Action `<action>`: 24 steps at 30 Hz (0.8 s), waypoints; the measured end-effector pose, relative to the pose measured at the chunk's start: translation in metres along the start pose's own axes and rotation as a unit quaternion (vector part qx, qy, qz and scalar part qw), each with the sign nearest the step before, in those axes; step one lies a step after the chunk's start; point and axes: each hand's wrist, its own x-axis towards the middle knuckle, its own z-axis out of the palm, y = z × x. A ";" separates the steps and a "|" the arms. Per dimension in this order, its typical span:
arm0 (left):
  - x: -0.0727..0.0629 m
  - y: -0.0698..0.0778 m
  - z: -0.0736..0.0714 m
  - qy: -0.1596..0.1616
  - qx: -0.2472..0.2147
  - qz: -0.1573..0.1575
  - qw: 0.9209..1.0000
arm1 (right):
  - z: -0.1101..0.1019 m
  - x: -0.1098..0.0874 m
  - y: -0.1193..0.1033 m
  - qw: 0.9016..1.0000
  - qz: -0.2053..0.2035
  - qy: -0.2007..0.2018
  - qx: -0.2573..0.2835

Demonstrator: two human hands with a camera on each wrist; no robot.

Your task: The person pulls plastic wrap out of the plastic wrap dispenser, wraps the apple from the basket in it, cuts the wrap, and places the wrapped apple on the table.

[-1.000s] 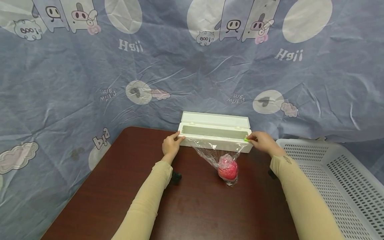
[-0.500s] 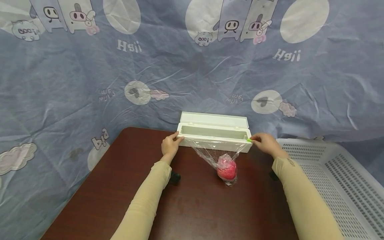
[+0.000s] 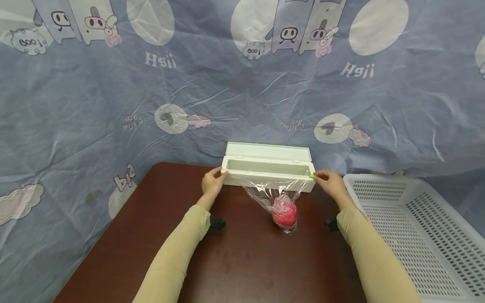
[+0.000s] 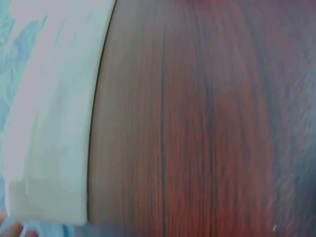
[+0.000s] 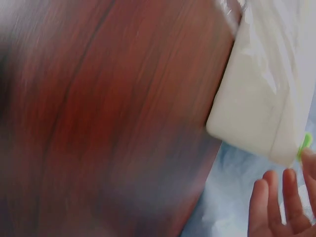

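Observation:
A long white cling film dispenser (image 3: 269,180) lies at the back of the table with its lid (image 3: 268,150) raised. My left hand (image 3: 212,183) holds its left end, thumb at the front rim; in the left wrist view only fingertips (image 4: 17,230) show past the dispenser's end. At the right end, my right hand (image 3: 330,185) pinches a small green slide cutter (image 3: 312,176) between thumb and finger. Its other fingers reach out beside the box in the right wrist view. Clear film (image 3: 261,197) runs from the dispenser's front down to a wrapped red apple-like fruit (image 3: 284,212).
A white perforated plastic basket (image 3: 394,181) stands to the right, beside my right forearm. Behind the dark wooden table (image 3: 242,261) hangs a grey-blue printed cloth (image 3: 235,92), close to the raised lid.
The green cutter has shifted slightly right along the rim to the dispenser's right end, my right hand moving with it. My left hand keeps its hold, and the wrapped fruit stays put.

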 end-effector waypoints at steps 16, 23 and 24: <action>-0.043 0.046 0.028 -0.007 -0.001 0.227 0.974 | 0.014 -0.020 -0.009 0.985 0.130 0.042 0.103; -0.069 0.062 0.042 -0.070 -0.008 0.266 0.962 | 0.018 -0.032 -0.013 0.973 0.162 0.042 0.160; -0.073 0.063 0.044 -0.080 -0.007 0.272 0.959 | 0.018 -0.034 -0.014 0.971 0.167 0.035 0.169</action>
